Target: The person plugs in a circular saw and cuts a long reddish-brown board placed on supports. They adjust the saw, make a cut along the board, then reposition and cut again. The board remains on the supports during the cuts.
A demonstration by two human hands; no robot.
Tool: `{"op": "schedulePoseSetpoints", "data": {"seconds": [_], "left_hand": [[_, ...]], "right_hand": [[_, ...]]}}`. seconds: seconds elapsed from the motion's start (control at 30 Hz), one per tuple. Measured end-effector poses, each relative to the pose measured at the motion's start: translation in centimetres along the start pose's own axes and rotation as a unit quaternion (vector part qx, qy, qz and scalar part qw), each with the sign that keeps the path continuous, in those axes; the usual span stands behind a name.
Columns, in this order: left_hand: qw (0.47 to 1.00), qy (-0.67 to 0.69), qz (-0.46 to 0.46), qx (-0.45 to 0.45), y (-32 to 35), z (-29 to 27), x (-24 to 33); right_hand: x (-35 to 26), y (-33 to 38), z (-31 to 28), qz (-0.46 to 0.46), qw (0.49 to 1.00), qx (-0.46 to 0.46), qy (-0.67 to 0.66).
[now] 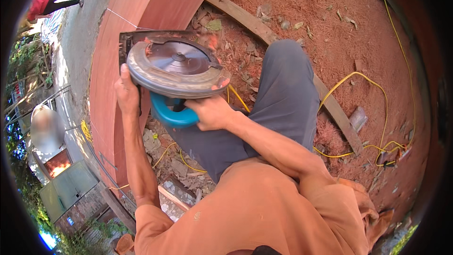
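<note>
A circular saw (172, 85) with a teal handle and a worn round guard is tilted up against the reddish board, its toothed disc blade (181, 57) facing me. My right hand (212, 112) is closed round the teal handle. At the saw's left side, my left hand (127, 92) grips the edge of the dark base plate (123, 49), thumb up and the other fingers mostly hidden. Behind the saw runs the long, thick reddish board (111, 66). Red dust and chips cling to the guard.
Red sawdust (283, 0) covers the ground on the right, crossed by a wooden plank (243, 16). A yellow cord (384, 99) loops there. White string (121, 18) crosses the board. At the far left stand a person in red (40, 4) and another, blurred person (46, 130).
</note>
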State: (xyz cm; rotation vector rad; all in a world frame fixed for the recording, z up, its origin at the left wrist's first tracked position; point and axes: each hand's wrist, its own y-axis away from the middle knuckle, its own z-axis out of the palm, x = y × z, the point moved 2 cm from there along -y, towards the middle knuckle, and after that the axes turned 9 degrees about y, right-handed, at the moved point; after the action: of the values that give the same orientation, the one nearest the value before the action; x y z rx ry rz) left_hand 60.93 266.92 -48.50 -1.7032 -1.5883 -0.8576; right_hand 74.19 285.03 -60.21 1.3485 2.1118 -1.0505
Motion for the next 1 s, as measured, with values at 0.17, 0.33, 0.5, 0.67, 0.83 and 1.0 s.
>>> {"op": "schedulePoseSetpoints", "data": {"seconds": [0.17,0.33,0.5,0.67,0.83,1.0], "left_hand": [[0.996,0.028,-0.07,-0.039,0.1,0.8,-0.5],[0.982,0.026,-0.184,-0.033,0.5,1.3,0.1],[0.993,0.088,-0.061,-0.051,0.4,0.3,-0.5],[0.995,0.066,-0.055,-0.05,1.2,-1.1,-1.2],[0.999,0.034,0.022,-0.007,1.5,-2.8,0.0],[0.998,0.047,0.037,-0.007,1.7,-3.6,0.1]], "right_hand": [[0.1,2.0,0.8,0.098,0.989,-0.074,-0.08],[0.6,1.2,0.5,0.072,0.995,-0.013,-0.066],[-0.3,2.3,1.5,0.026,0.992,0.091,-0.086],[-0.4,2.8,2.1,0.065,0.995,0.029,-0.073],[-1.8,2.8,-1.1,0.074,0.988,0.131,-0.025],[-0.1,5.5,-5.8,0.261,0.911,0.149,-0.283]]}}
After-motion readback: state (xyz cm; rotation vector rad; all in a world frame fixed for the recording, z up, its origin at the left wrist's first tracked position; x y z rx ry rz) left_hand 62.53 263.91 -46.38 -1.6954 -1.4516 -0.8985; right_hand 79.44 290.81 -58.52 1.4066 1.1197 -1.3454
